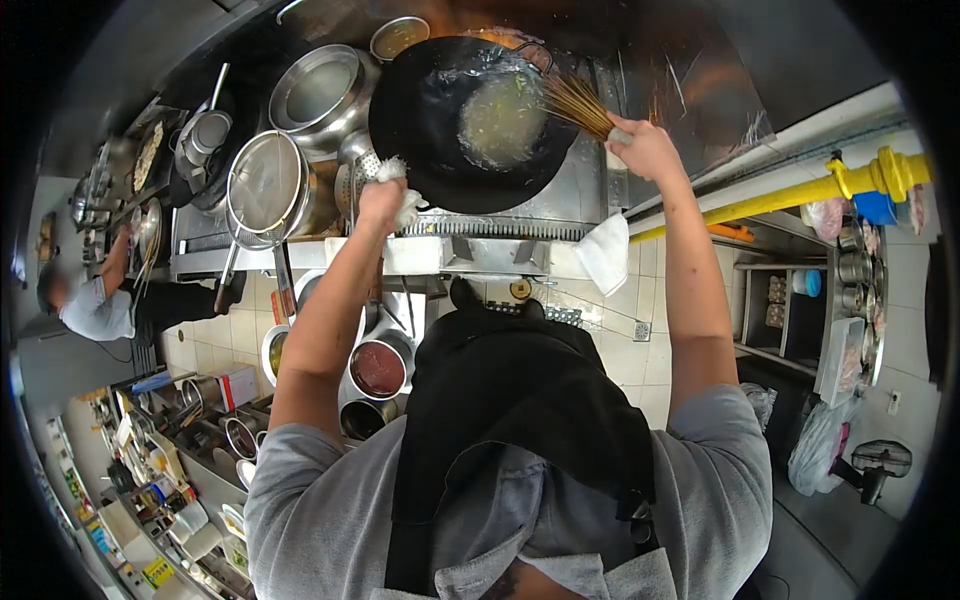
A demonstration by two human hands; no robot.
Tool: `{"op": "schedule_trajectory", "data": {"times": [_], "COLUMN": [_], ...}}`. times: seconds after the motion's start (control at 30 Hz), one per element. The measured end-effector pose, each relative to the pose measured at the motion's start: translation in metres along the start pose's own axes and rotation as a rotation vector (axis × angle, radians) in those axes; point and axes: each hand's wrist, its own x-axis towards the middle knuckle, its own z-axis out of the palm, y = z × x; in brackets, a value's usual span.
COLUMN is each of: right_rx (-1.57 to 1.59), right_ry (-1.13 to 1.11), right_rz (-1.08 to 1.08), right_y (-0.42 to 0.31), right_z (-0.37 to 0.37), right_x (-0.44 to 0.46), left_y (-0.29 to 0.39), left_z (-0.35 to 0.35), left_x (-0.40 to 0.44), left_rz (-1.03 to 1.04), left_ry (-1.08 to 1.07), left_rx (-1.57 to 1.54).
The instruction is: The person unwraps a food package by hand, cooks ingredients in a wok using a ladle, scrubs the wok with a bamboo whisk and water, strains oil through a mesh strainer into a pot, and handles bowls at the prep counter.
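In the upper middle of the frame, your right hand (645, 150) is gripping a bamboo brush (580, 104), whose bristles reach over the wok (418, 115) beside cloudy water (502, 122). Your left hand (379, 206) holds a white cloth (410, 206) near the wok's left side. At far left is another person (105, 308).

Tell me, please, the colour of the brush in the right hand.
The brush is golden brown, seen best in the head view.
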Motion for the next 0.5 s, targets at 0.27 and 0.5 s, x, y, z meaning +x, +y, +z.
{"op": "schedule_trajectory", "data": {"times": [0.27,0.5], "right_rx": [-0.163,-0.183], "right_ry": [0.088,0.038], "right_rz": [-0.166,-0.155], "right_y": [0.000,-0.016], "right_z": [0.031,0.041], "right_x": [0.040,0.049], "left_y": [0.032,0.065], "left_z": [-0.004,0.012], "left_x": [-0.023,-0.063], "left_rz": [0.134,0.368], "left_ry": [0.122,0.339], "left_rx": [0.286,0.648]}}
